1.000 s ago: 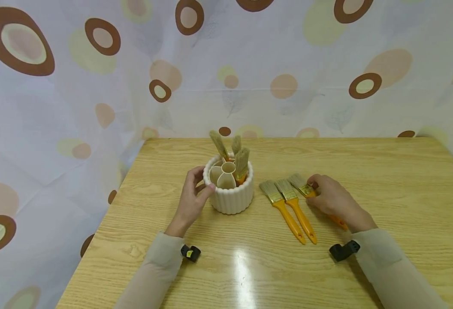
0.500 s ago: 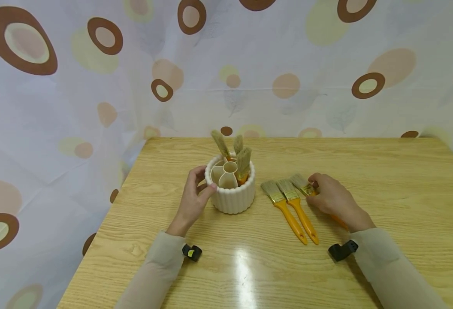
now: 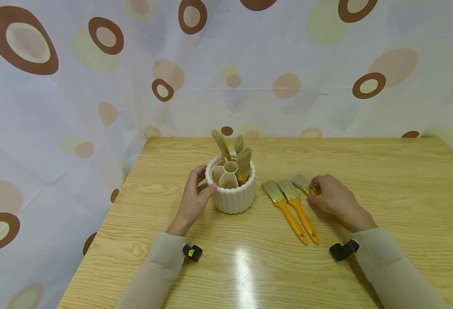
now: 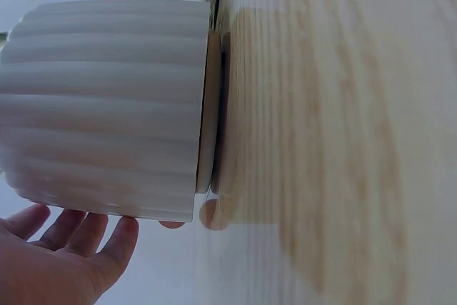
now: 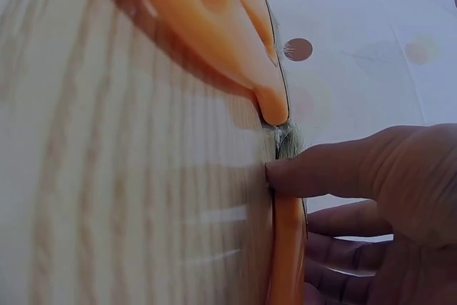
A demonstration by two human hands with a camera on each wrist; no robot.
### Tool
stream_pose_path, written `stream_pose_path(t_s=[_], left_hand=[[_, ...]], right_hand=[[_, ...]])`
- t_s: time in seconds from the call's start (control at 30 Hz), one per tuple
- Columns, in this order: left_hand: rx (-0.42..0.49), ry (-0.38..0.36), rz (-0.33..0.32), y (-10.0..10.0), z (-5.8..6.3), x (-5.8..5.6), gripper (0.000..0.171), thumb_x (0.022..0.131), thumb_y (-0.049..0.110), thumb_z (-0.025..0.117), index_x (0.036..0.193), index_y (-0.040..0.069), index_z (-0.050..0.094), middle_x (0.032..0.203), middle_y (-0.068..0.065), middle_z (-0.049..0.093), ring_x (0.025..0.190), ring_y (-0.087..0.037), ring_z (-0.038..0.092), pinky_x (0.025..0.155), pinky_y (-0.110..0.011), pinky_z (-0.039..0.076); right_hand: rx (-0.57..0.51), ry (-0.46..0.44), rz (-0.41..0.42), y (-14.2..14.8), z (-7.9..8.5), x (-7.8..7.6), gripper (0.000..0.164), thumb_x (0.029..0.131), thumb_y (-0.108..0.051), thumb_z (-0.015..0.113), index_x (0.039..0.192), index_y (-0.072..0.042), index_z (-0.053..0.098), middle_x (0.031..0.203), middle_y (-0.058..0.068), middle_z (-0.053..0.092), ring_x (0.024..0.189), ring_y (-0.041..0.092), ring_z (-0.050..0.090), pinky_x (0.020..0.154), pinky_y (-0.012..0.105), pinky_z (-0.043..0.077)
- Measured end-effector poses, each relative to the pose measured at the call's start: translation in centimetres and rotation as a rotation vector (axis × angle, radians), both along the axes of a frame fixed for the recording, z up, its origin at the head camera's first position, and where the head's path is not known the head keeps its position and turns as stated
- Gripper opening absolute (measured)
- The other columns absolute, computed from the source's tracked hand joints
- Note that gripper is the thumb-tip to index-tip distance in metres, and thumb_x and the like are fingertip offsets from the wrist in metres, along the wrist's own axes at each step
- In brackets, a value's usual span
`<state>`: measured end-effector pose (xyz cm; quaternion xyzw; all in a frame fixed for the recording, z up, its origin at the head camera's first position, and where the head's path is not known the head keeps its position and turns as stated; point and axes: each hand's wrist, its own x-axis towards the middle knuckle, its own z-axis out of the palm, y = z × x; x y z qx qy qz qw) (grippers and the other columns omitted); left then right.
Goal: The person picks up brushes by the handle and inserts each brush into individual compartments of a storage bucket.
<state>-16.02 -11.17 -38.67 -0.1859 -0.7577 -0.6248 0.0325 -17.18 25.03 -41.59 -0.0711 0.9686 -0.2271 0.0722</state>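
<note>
A ribbed white brush holder (image 3: 232, 201) with petal-shaped compartments stands on the table. My left hand (image 3: 192, 198) grips its left side, thumb at the near rim and fingers round the wall. Bristles up, three paintbrushes (image 3: 243, 162) sit in its back and right compartments. To the right, two orange-handled paintbrushes (image 3: 299, 208) lie side by side, bristles pointing away. Just beyond them my right hand (image 3: 336, 201) pinches another paintbrush (image 3: 301, 183) below its metal band and hides most of the handle. In the right wrist view, thumb and fingers straddle that orange handle (image 5: 288, 248).
The wooden table (image 3: 134, 257) ends at a patterned curtain (image 3: 226, 64) behind and to the left. A bright reflection lies on the tabletop in front of the holder. Dark wrist cameras (image 3: 192, 252) sit at both cuffs.
The view has shifted very slightly. My right hand still pinches the paintbrush, a touch farther right, and less of its handle shows. The left hand keeps its grip on the brush holder.
</note>
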Motion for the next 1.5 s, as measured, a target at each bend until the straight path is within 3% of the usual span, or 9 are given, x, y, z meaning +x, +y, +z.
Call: stream_pose_path(t_s=[0.37,1.0,1.5], left_hand=[[-0.017,-0.001,0.008,0.07,0.05,-0.01,0.056,0.093,-0.002,0.053,0.142,-0.01,0.028,0.141,-0.026,0.036,0.13,-0.037,0.037,0.104,-0.05,0.035],[-0.02,0.01,0.006,0.07,0.14,0.07,0.054,0.093,0.0,0.053,0.141,-0.01,0.03,0.14,-0.026,0.038,0.13,-0.037,0.038,0.104,-0.051,0.035],[-0.02,0.019,0.006,0.1,0.11,0.08,0.055,0.093,-0.001,0.053,0.141,-0.01,0.029,0.141,-0.027,0.037,0.13,-0.038,0.038,0.104,-0.051,0.035]], right_hand=[[-0.01,0.0,-0.003,0.03,-0.03,0.03,0.055,0.085,-0.018,0.063,0.128,0.013,0.05,0.124,0.034,0.048,0.113,0.049,0.046,0.087,0.061,0.042],[-0.066,0.043,-0.073,0.02,0.24,0.06,0.057,0.081,-0.017,0.063,0.13,0.01,0.048,0.117,0.03,0.05,0.102,0.043,0.052,0.079,0.056,0.046],[-0.072,0.082,-0.098,-0.21,0.64,0.41,0.059,0.081,-0.02,0.067,0.129,0.008,0.049,0.111,0.026,0.051,0.093,0.036,0.053,0.068,0.045,0.046]])
